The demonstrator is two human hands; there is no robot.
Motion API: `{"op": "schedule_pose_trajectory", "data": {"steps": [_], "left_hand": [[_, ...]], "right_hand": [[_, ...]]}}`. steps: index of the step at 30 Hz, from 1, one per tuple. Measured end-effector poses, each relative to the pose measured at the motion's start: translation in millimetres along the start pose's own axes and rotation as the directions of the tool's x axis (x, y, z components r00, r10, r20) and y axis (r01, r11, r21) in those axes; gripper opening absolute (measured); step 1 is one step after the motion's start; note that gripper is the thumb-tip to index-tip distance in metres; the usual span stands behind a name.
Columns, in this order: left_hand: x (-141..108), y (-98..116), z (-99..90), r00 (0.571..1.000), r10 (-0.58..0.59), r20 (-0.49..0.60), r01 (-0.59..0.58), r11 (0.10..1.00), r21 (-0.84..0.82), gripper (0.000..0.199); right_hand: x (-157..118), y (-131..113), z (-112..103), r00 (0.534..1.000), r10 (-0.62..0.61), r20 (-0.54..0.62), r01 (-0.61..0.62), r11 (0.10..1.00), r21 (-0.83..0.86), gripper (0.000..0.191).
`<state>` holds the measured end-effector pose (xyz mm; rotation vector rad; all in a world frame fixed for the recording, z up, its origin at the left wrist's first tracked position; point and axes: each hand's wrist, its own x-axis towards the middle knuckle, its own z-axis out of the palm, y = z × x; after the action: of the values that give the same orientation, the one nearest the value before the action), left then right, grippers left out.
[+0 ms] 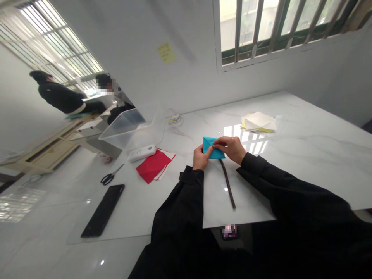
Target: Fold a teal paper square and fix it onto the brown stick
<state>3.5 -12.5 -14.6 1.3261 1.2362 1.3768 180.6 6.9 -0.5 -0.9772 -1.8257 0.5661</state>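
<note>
Head view: left hand and right hand close together in a narrow pinch on a blue paper, fingers and thumbs pressing its layers, near the middle of the table. Paper already creased into a small pointed packet, with more folding possible but impossible to confirm from here. Just below it, a dark strap running toward the near edge. Left of the hands, a red paper lying over white sheets, creased but not in hand. Nearer the left edge, a black phone, scissors and a white power bank. Toward the far left corner, a clear plastic bin. Along the far edge, a pile of folded yellow and white paper, apparently finished pieces, untouched.
</note>
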Motion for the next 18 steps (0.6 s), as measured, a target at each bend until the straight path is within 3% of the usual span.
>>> {"op": "schedule_pose_trajectory", "data": {"steps": [10, 15, 18], "left_hand": [[1, -1, -0.7, 0.996, -0.032, -0.083, 0.028, 0.998, -0.057, 0.046], [1, 2, 0.4, 0.996, -0.049, -0.08, 0.042, 0.995, -0.086, 0.048], [1, 0, 0.0, 0.996, -0.047, -0.075, 0.04, 0.995, -0.096, 0.049]], "right_hand": [[-2, -14, 1, 0.986, -0.155, 0.066, 0.162, 0.98, -0.115, 0.015], [-2, -14, 2, 0.99, -0.118, 0.074, 0.122, 0.991, -0.046, 0.015], [-1, -9, 3, 1.0, 0.005, 0.013, -0.006, 0.996, 0.093, 0.01]]}}
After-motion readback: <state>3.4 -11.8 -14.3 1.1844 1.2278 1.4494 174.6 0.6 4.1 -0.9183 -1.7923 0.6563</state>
